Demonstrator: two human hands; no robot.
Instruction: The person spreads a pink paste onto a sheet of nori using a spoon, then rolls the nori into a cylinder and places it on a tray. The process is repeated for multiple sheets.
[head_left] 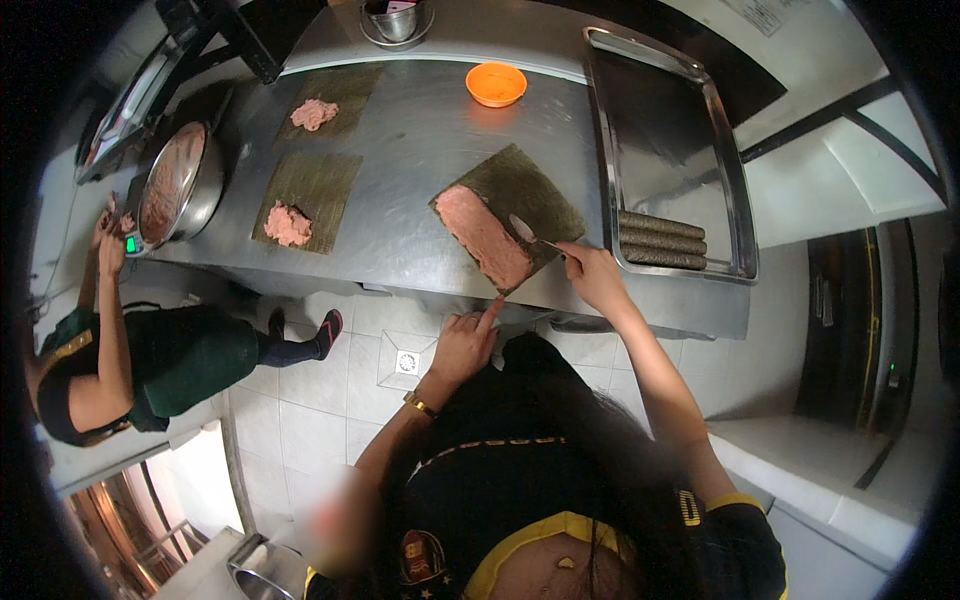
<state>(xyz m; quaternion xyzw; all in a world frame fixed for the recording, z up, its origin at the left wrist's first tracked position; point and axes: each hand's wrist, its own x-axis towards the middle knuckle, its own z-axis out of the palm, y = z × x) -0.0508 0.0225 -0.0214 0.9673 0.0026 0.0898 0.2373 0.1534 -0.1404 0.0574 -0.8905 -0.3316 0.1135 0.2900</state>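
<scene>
A dark green seaweed sheet (545, 200) lies on the steel table, turned at an angle. Pink minced-meat paste (482, 236) covers a broad band along its left side. In my right hand (592, 275) is a small metal spoon (522, 229), its rounded end over the sheet just right of the paste. My left hand (468, 345) is at the table's front edge, index finger stretched to the sheet's near corner and the other fingers loosely bent. It holds nothing that I can see.
Two more seaweed sheets (345, 172) bear paste lumps at left. An orange bowl (496, 86) sits at the back. Several dark rolls (662, 241) lie in a metal tray (748, 215) at right. At far left, a person (170, 350) works beside a large steel bowl (208, 190).
</scene>
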